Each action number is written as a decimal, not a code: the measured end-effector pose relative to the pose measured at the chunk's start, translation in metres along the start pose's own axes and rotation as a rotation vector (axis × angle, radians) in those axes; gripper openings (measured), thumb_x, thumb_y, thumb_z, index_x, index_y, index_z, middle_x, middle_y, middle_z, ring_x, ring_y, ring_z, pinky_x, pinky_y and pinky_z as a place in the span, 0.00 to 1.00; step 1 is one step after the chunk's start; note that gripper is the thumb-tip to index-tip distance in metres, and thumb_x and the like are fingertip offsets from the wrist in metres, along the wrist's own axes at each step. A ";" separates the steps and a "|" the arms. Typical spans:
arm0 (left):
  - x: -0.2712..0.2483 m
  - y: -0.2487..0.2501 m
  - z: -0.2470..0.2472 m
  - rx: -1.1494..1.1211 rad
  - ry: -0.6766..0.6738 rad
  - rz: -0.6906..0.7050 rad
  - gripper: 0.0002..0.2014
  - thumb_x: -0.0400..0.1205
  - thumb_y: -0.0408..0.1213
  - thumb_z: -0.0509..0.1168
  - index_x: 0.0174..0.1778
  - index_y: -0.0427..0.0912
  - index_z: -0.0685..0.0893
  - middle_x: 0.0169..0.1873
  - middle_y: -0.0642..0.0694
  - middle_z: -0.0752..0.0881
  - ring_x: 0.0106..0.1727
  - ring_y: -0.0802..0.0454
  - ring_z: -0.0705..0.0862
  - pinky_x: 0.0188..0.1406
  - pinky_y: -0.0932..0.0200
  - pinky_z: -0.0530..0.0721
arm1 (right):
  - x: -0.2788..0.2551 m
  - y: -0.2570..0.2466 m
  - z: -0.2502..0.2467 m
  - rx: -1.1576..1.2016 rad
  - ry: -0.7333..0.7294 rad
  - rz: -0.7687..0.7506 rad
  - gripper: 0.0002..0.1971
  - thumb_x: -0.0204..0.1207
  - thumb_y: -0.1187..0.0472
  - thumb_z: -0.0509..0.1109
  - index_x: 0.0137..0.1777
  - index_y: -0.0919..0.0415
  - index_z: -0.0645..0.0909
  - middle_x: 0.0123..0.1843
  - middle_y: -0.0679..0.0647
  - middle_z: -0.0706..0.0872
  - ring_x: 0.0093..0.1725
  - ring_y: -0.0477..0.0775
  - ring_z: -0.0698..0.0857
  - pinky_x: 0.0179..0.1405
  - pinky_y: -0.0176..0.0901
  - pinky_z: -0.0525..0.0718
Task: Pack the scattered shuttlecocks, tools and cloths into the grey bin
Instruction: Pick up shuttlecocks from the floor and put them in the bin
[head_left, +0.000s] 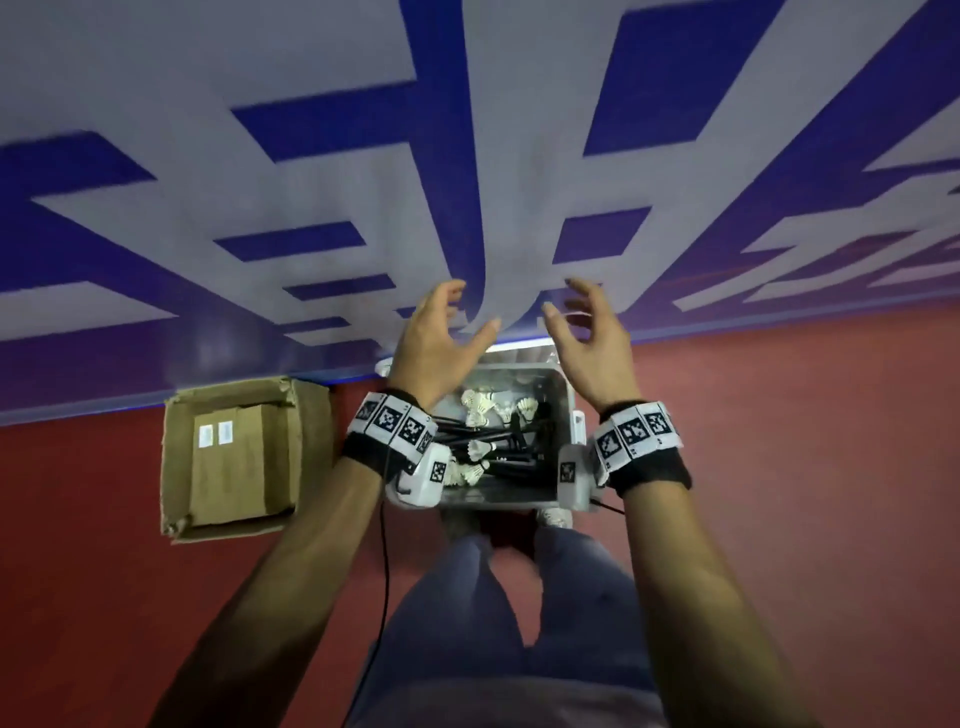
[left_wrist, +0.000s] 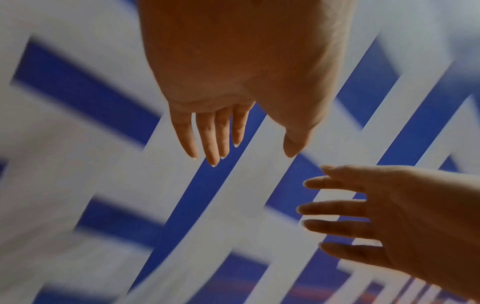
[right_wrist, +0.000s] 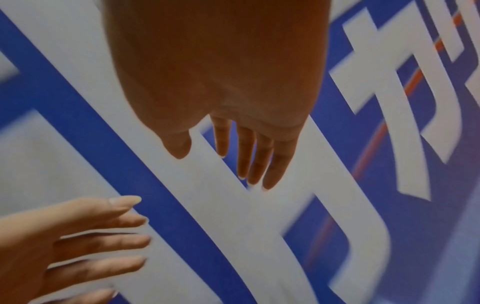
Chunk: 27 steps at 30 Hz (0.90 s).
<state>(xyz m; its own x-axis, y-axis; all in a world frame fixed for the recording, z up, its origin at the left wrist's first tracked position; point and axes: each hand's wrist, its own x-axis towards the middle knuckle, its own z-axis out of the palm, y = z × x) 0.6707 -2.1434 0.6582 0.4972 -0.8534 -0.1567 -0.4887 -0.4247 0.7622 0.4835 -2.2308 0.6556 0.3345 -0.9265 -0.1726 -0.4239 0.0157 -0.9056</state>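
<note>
Shuttlecocks (head_left: 480, 410), white and feathered, lie inside the grey bin (head_left: 565, 410) on the red floor (head_left: 779, 467), mixed with black stick-like tools (head_left: 519, 460) that cross the bin's bottom. The bin stands at the edge of the floor where a blue-and-white banner wall (head_left: 311, 182) begins, directly in front of the person's legs (head_left: 467, 597).

Both hands are raised above the far edge of the bin, palms turned toward each other. The left hand (head_left: 434, 345) has its fingers spread and relaxed, holding nothing; the left wrist view shows its fingers (left_wrist: 207, 133) straight against the banner. The right hand (head_left: 589, 345) is likewise released, fingers extended and slightly apart, empty; the right wrist view shows its fingers (right_wrist: 257, 156) pointing at the white lettering. The 2 hands are near each other but apart.

Each wrist carries a black band with white coded marker tiles (head_left: 395, 418). A black cable (head_left: 384, 545) hangs from the left wrist.

Beside the bin's left edge sits an open cardboard box (head_left: 234, 457) with a smaller brown box inside bearing 2 white labels (head_left: 215, 434).
</note>
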 end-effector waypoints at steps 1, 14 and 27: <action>-0.005 0.025 -0.023 -0.017 0.038 0.043 0.32 0.78 0.59 0.74 0.75 0.52 0.75 0.70 0.55 0.82 0.67 0.58 0.82 0.68 0.50 0.84 | -0.005 -0.030 -0.012 0.026 0.037 -0.038 0.22 0.84 0.47 0.71 0.76 0.49 0.76 0.66 0.48 0.86 0.65 0.45 0.84 0.65 0.45 0.85; -0.117 0.137 -0.245 -0.071 0.291 0.200 0.20 0.82 0.51 0.74 0.68 0.51 0.82 0.61 0.57 0.86 0.63 0.61 0.85 0.64 0.56 0.86 | -0.059 -0.247 -0.050 -0.109 -0.157 -0.351 0.23 0.83 0.39 0.69 0.73 0.49 0.79 0.68 0.45 0.85 0.66 0.42 0.83 0.67 0.48 0.85; -0.177 0.127 -0.259 -0.019 0.507 0.111 0.21 0.81 0.49 0.76 0.68 0.50 0.81 0.61 0.56 0.86 0.62 0.59 0.84 0.61 0.57 0.84 | -0.079 -0.290 -0.018 -0.028 -0.304 -0.561 0.18 0.84 0.44 0.70 0.70 0.50 0.81 0.64 0.42 0.86 0.64 0.41 0.84 0.61 0.42 0.86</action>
<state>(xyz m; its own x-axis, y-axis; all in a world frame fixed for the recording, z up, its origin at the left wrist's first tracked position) 0.7061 -1.9676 0.9458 0.7303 -0.6373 0.2460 -0.5474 -0.3305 0.7688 0.5651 -2.1693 0.9388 0.7345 -0.6424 0.2190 -0.1354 -0.4548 -0.8802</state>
